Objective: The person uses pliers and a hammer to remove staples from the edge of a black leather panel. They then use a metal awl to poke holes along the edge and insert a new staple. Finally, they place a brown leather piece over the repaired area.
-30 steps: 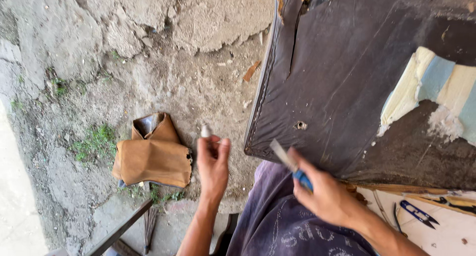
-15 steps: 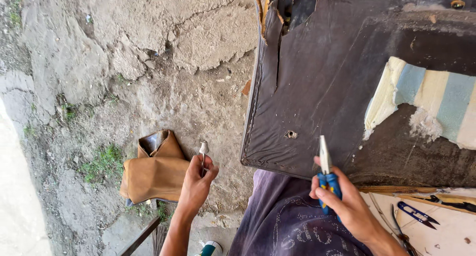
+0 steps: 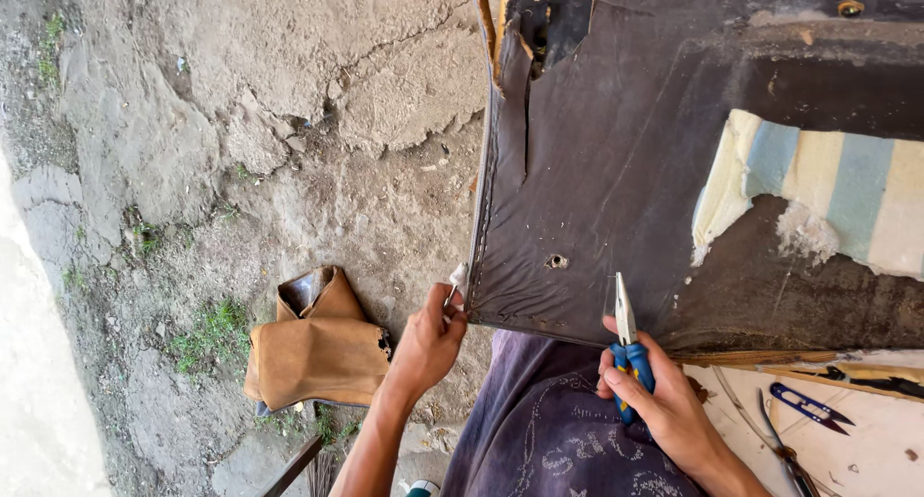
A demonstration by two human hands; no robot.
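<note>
Since the earlier frame the left hand (image 3: 430, 343) has risen to the lower left corner of the dark cover (image 3: 616, 160), fingers pinching a small pale scrap (image 3: 458, 276) at that edge. Left of it, a tan leather piece (image 3: 318, 348) lies on the cracked ground (image 3: 241, 122). The right hand (image 3: 664, 401) grips the blue-handled pliers (image 3: 627, 348), long axis upright, nose pointing up against the cover's lower edge. Small blue snips (image 3: 808, 406) lie on the board at right.

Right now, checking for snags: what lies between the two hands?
In the head view, only the dark brown leather panel's lower edge and a purple shirt lie between the left hand and the right hand.
</note>
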